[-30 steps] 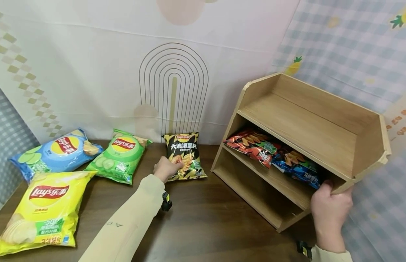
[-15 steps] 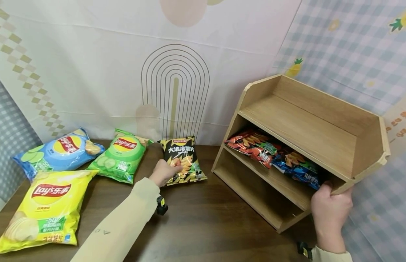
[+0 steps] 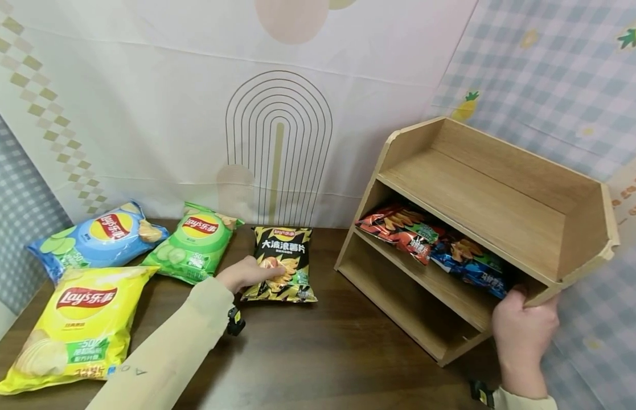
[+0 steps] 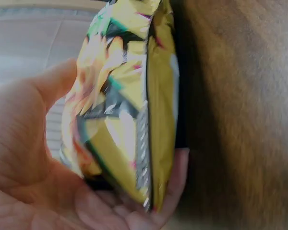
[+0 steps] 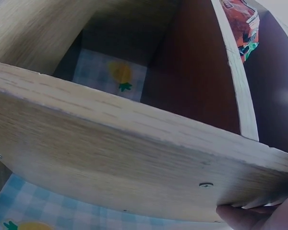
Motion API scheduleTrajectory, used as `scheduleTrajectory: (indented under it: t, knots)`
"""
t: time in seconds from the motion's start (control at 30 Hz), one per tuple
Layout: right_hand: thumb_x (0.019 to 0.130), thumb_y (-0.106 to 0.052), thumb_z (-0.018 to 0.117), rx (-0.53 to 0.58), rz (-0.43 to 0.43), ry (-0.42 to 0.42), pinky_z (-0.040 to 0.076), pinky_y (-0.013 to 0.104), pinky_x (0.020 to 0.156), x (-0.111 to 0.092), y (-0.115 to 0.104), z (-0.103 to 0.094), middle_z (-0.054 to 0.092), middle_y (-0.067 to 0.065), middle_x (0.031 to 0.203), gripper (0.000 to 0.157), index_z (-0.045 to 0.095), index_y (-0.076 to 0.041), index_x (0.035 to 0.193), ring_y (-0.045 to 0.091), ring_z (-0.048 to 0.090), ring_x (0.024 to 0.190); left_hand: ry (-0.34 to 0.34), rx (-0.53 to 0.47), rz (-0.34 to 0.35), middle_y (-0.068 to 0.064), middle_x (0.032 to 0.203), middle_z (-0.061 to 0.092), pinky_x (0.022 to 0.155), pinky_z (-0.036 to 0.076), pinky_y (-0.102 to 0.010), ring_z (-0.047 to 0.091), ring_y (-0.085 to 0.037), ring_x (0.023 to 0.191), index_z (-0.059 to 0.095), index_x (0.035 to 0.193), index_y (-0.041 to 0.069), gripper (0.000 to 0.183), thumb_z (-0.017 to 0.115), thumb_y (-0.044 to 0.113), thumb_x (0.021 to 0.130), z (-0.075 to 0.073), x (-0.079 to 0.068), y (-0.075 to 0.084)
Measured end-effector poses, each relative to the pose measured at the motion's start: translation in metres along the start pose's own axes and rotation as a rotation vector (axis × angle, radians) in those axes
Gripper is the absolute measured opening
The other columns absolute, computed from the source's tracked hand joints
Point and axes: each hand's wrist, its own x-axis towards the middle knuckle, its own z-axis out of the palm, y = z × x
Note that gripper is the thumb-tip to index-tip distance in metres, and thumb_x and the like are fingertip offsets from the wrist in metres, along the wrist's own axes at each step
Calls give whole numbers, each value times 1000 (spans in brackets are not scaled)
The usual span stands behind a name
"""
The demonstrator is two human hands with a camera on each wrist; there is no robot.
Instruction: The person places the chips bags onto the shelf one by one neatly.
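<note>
My left hand (image 3: 250, 273) holds a black and yellow chip bag (image 3: 282, 250) by its left side, above the dark table. In the left wrist view the thumb (image 4: 60, 79) lies on the front of the bag (image 4: 127, 96) and the fingers curl behind and under it. My right hand (image 3: 525, 327) grips the right side panel of a small wooden shelf (image 3: 476, 185), beside the middle compartment. From the right wrist view, its fingertips (image 5: 235, 215) touch the outer face of that panel (image 5: 134, 163). A red chip bag (image 3: 399, 230) and a blue chip bag (image 3: 468, 262) lie in the middle compartment.
At the left of the table (image 3: 287, 359) lie a blue bag (image 3: 99, 236), a green bag (image 3: 197, 242) and a large yellow bag (image 3: 79, 324) of chips. A white patterned cloth (image 3: 169, 114) hangs behind, and a checked cloth (image 3: 543, 85) hangs at the right.
My left hand has drawn the black chip bag nearer to me along the table side, and the hand has shifted slightly left. My right hand keeps its place on the shelf.
</note>
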Motion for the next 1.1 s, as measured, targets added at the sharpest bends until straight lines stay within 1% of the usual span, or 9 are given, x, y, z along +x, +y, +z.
scheduleTrajectory:
  t: [0.13, 0.3, 0.43, 0.5, 0.67, 0.73, 0.87, 1.03, 1.1]
  knots:
    - [89, -16, 46, 3, 4, -6, 31, 60, 86, -2, 0, 0, 56, 37, 113, 45, 50, 1, 131, 59, 47, 103, 37, -54, 0, -40, 150, 11, 108, 29, -53, 21, -49, 137, 11, 144, -19, 115, 66, 60, 83, 5, 1, -1]
    - [89, -15, 45, 9, -1, -10, 31, 61, 86, -3, -2, 0, 55, 37, 114, 44, 50, 3, 129, 59, 47, 104, 88, -150, 12, -35, 153, 6, 110, 25, -53, 14, -46, 140, 4, 148, -14, 117, 72, 54, 81, 9, 4, -7]
    - [89, -15, 45, 6, 4, -9, 30, 61, 87, -2, -3, 0, 55, 37, 114, 44, 50, 3, 129, 60, 47, 105, 107, -196, 46, -32, 154, 9, 110, 25, -53, 16, -44, 141, 6, 149, -11, 117, 74, 54, 79, 8, 5, -9]
    - [89, -16, 45, 4, 11, -10, 30, 61, 87, -2, -3, -1, 55, 37, 115, 44, 50, 3, 129, 59, 46, 106, 109, -232, 67, -31, 153, 16, 109, 29, -52, 24, -44, 138, 10, 149, -11, 115, 76, 51, 79, 8, 4, -10]
    - [90, -15, 45, 11, 0, -11, 30, 62, 86, -1, -3, -1, 55, 37, 114, 44, 50, 2, 130, 59, 47, 104, 60, -311, 76, -30, 152, 20, 106, 32, -52, 31, -42, 135, 10, 149, -10, 114, 77, 48, 78, 7, 1, -13]
    - [89, -14, 45, 13, -10, -9, 30, 62, 86, -2, -3, -1, 55, 37, 114, 44, 50, 3, 130, 59, 47, 104, 32, -329, 64, -29, 154, 15, 108, 28, -54, 24, -43, 138, 7, 150, -8, 116, 77, 50, 78, 7, -1, -14]
    - [90, -15, 45, 12, -5, -12, 30, 62, 87, -1, -4, -2, 55, 37, 115, 44, 50, 3, 130, 59, 47, 104, 9, -345, 72, -28, 153, 20, 108, 28, -55, 26, -42, 137, 12, 150, -8, 113, 77, 50, 78, 8, -3, -19]
    - [90, -15, 45, 10, 12, -20, 30, 62, 87, -1, -4, -2, 55, 38, 115, 45, 49, 2, 131, 59, 47, 105, -35, -373, 131, -23, 139, 46, 104, 36, -51, 44, -37, 127, 35, 143, -4, 92, 78, 45, 79, 11, -5, -21]
    - [89, -15, 45, 8, 13, -20, 30, 62, 87, -1, -3, -3, 55, 38, 115, 45, 49, 2, 131, 59, 47, 105, -58, -371, 161, -20, 135, 50, 103, 36, -50, 46, -35, 125, 38, 141, -3, 88, 79, 43, 79, 12, -6, -20]
